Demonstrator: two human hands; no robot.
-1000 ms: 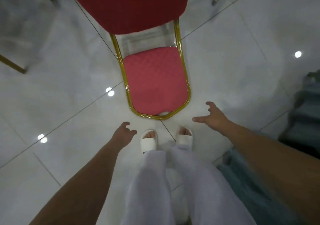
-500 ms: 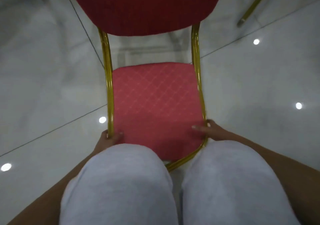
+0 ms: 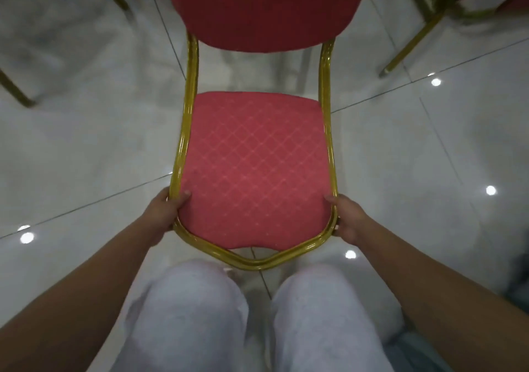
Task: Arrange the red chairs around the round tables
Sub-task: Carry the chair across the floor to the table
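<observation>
A red chair (image 3: 253,165) with a gold metal frame stands directly in front of me, its quilted seat facing me and its dark red backrest at the top of the view. My left hand (image 3: 169,212) grips the frame at the seat's front left corner, thumb on the cushion. My right hand (image 3: 345,217) grips the front right corner the same way. My knees in white trousers are bent just below the seat's front edge. The chair's legs are hidden under the seat.
Glossy white tiled floor (image 3: 86,157) all around, with light reflections. Gold legs of other chairs stand at the upper left (image 3: 17,91) and upper right (image 3: 412,45). A grey-blue cloth (image 3: 515,283) shows at the right edge.
From reaching towards the chair with open hands while I stood, both hands have closed on the seat's front corners. I have crouched, and the chair now fills more of the view.
</observation>
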